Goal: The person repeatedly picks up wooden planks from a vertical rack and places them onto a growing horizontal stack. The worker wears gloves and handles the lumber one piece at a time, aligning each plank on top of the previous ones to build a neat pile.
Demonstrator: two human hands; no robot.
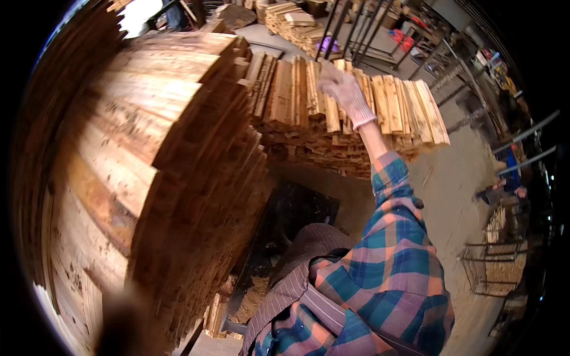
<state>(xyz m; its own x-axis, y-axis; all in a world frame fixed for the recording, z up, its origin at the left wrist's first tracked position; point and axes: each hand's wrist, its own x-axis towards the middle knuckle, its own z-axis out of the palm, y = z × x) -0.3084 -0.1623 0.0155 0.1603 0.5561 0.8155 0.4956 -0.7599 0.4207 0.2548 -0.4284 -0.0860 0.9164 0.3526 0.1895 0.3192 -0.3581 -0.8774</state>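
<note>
My right hand (344, 90), in a pale knitted work glove, stretches forward over a stack of short wooden boards (392, 104). It is at the far ends of the boards in the top layer. Its fingers are blurred, and whether they grip a board cannot be made out. My left hand does not show. A much taller pile of boards (113, 160) rises close on my left, its top layer lying side by side with knots and dark stains. At the lower left is a dark blurred shape (124, 320) very near the camera, which I cannot identify.
A black metal surface with sawdust (291, 207) lies low between the piles. Beyond the stack stand upright dark metal bars (356, 29) and another wood pile (285, 26). A person in blue (507, 178) is at the far right, near a metal-framed rack (499, 267).
</note>
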